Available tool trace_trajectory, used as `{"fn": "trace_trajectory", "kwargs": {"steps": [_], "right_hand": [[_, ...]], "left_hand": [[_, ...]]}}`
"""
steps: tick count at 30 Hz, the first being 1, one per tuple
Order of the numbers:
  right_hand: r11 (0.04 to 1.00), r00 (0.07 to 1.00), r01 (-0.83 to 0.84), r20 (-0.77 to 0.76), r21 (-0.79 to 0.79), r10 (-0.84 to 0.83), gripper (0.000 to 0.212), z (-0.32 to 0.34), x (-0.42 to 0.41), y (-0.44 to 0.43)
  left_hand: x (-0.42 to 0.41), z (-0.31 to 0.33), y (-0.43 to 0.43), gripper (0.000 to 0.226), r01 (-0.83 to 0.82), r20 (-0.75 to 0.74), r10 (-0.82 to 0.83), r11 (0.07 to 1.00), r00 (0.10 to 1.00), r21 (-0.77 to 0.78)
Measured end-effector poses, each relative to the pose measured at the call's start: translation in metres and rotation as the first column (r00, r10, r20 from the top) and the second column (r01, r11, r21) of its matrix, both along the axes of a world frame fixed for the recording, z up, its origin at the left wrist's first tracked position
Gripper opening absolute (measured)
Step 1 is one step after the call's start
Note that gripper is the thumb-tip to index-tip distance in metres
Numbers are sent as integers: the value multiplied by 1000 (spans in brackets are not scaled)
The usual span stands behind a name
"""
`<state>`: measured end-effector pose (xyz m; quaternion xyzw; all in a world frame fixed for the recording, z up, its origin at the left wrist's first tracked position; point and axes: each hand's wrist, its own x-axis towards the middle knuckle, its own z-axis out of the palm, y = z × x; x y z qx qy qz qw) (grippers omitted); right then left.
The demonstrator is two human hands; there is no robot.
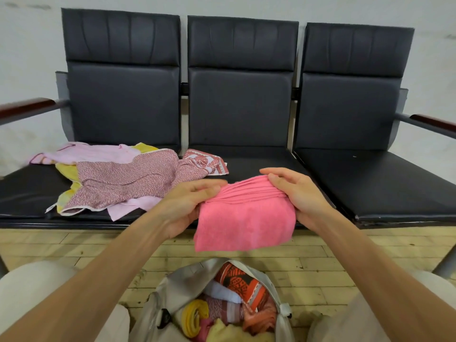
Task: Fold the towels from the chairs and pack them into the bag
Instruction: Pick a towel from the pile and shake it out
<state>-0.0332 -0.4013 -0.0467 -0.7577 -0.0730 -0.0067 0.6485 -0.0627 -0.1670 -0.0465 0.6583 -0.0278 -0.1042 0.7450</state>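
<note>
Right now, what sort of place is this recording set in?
Probably a waiting area or lobby: three linked black seats with wooden end armrests stand in a row against a plain white wall, on a worn wood-plank floor.

Our forearms [98,275] are bare right to the picture's edge, as are our left hand [187,206] and right hand [304,196]. Plain pale beige cloth [29,292] covers both our thighs; trousers or shorts, we cannot tell.

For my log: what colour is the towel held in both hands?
Plain coral pink; the towel shows best in the head view.
</note>
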Motion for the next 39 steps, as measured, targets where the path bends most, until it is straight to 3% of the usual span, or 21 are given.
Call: {"fn": "trace_trajectory", "kwargs": {"steps": [2,4,7,9,11,17,20,22,26,28,31,35,39], "right_hand": [[1000,1000,-2,21,-26,3,17,3,-1,0],[994,994,-106,18,-35,107,27,7,-2,-5],[947,952,-303,5,-111,305,54,12,-5,-12],[917,933,-348,21,-197,358,59,13,-5,-14],[909,929,-344,53,-235,366,54,13,-5,-14],[913,892,-207,315,-352,324,27,12,-2,-15],[918,899,-195,310,-346,308,29,13,-1,-20],[892,926,-232,192,-387,324,36,13,1,-26],[661,881,-441,-152,-607,447,61,10,1,-29],[637,886,-424,-150,-644,438,66,5,0,-18],[674,866,-409,-30,-615,499,57,-2,-1,2],[616,821,-464,-47,-637,569,28,-5,-2,16],[641,828,-473,-56,-605,558,31,-5,2,16]], "left_hand": [[2,0,2,37,7,25,-6,1000,1000,-31],[3,2,4,46,-18,22,19,999,1000,-45],[3,5,9,42,-87,-19,86,995,996,-54],[3,6,11,26,-119,-70,114,990,991,-81],[4,6,12,8,-147,-136,136,986,981,-75],[8,-5,9,20,-77,-252,40,987,967,-140],[7,-9,3,20,5,-120,-17,995,993,-98],[7,-12,2,23,48,11,-48,999,999,22],[7,-16,2,17,-54,338,-106,900,935,432],[8,-18,0,16,-90,463,-211,833,861,545],[9,-19,-2,22,-86,537,-324,792,779,604],[5,-12,-1,28,-42,570,-378,807,730,589],[4,-7,2,36,-87,612,-338,825,715,558]]}}
